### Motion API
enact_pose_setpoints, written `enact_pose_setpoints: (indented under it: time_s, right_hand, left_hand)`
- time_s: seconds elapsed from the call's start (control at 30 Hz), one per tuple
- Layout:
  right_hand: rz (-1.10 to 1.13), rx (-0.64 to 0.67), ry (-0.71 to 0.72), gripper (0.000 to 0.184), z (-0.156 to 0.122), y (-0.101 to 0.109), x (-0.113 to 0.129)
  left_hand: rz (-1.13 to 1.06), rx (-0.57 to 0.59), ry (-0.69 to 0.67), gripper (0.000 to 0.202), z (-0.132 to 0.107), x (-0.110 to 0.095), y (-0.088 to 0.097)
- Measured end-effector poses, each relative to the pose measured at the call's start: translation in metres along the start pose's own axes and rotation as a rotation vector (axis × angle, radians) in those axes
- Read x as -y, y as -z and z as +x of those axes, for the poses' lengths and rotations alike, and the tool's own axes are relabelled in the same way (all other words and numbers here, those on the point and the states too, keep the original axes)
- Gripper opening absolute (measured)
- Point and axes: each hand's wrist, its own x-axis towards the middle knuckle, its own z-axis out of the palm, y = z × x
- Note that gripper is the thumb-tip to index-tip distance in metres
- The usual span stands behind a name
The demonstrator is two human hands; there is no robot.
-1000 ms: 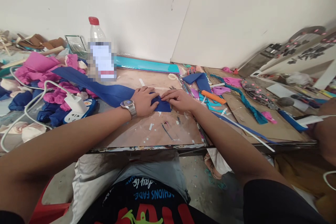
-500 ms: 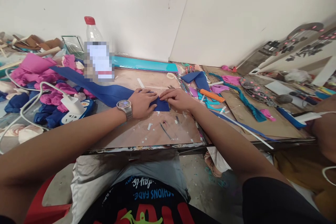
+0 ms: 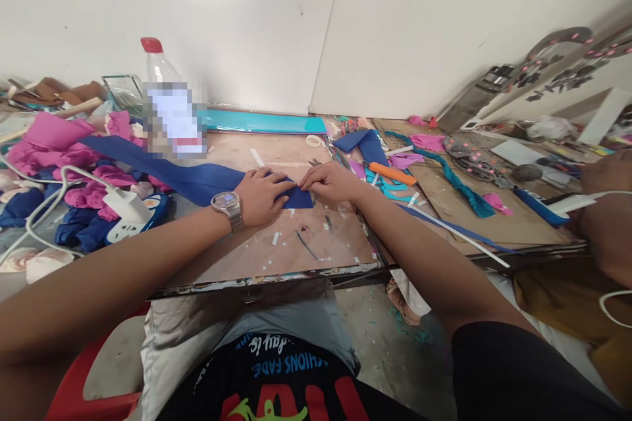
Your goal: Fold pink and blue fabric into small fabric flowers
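Note:
A long strip of dark blue fabric (image 3: 197, 179) runs across the work board (image 3: 316, 243) from the pile at the left to its squared end in front of me. My left hand (image 3: 260, 197), with a watch on the wrist, lies flat over the strip with its fingers stretched toward the right. At the fabric's right end my right hand (image 3: 328, 181) has its thumb and index finger pinched together at the upper edge. The tips touch the cloth, and the other fingers are curled in.
A phone (image 3: 175, 120) leans on a red-capped bottle (image 3: 152, 46) at the back. Pink and blue scrunched fabric (image 3: 54, 145) and a power strip (image 3: 133, 227) lie left. Rightward are an orange-handled tool (image 3: 392, 173), fabric scraps and another person's arm (image 3: 609, 210).
The view has shifted slightly, so the scene sits a little farther left. Both hands keep nearly the same places on the blue fabric.

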Motion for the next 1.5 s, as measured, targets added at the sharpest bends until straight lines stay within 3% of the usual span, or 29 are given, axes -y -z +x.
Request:
enact_pose_setpoints:
  time_s: [0.23, 0.43, 0.57, 0.7, 0.93, 1.13, 1.33, 1.5]
  right_hand:
    - [-0.050, 0.038, -0.006, 0.028, -0.003, 0.010, 0.004]
    - [0.029, -0.056, 0.038, 0.029, -0.002, 0.006, 0.008]
    - [0.026, -0.015, -0.033, 0.030, -0.002, 0.003, 0.003]
    - [-0.024, -0.069, -0.109, 0.029, -0.004, 0.006, -0.002]
    - [0.069, 0.052, -0.090, 0.054, -0.008, 0.007, -0.006]
    - [0.012, 0.015, -0.021, 0.031, -0.003, 0.001, -0.007]
    - [0.040, -0.053, -0.108, 0.028, -0.002, -0.001, -0.001]
    - [0.146, -0.094, 0.048, 0.027, -0.004, 0.003, 0.013]
  left_hand:
    - [-0.015, 0.050, 0.023, 0.047, -0.001, -0.001, -0.005]
    - [-0.059, 0.091, 0.027, 0.049, -0.003, -0.003, -0.007]
    - [-0.091, 0.082, 0.026, 0.049, -0.003, -0.004, -0.006]
    - [-0.125, 0.065, 0.032, 0.047, -0.003, -0.003, -0.004]
    - [-0.151, 0.052, 0.044, 0.048, -0.003, -0.003, -0.003]
    - [-0.178, 0.014, 0.050, 0.052, -0.002, 0.001, -0.006]
    - [-0.219, -0.086, 0.091, 0.060, 0.004, 0.011, -0.001]
    - [-0.278, -0.162, 0.127, 0.059, 0.009, 0.018, 0.004]
